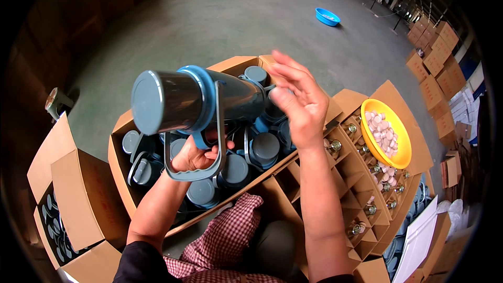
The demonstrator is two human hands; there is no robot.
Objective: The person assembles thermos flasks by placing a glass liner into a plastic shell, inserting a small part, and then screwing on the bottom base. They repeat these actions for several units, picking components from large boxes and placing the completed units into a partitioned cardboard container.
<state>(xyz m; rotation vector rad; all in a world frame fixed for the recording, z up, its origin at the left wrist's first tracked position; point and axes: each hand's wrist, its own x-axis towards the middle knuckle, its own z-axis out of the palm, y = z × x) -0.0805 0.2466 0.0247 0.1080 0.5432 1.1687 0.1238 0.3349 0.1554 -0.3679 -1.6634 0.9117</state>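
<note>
Right now the left hand (193, 156) holds up a blue-grey vacuum jug (238, 97), its grip closed with the fingers curled at the jug's underside, by the blue collar (203, 97). The jug lies nearly level in the air above an open carton (119, 170), its flat round end (148, 102) pointing to the left and its other end toward the right hand (304, 106). A looped carry handle (220, 112) hangs down from the jug, around the left hand.

The right hand is raised beside the jug's far end, its grip open and the fingers spread (they are blurred, and I cannot tell whether they touch the jug). It has hold of nothing that I can see.

Below, more jugs (264, 147) stand packed in the open carton. Just to its right is a divided carton (343, 170), with shiny glass pieces (335, 145) in several of its compartments. A yellow bowl (403, 149) full of pale pink discs (382, 133) rests on that one, and more discs lie loose near its lower edge. To the left stands another open carton (78, 194). Farther off, a blue basin (327, 19) sits on the grey floor (183, 26).
</note>
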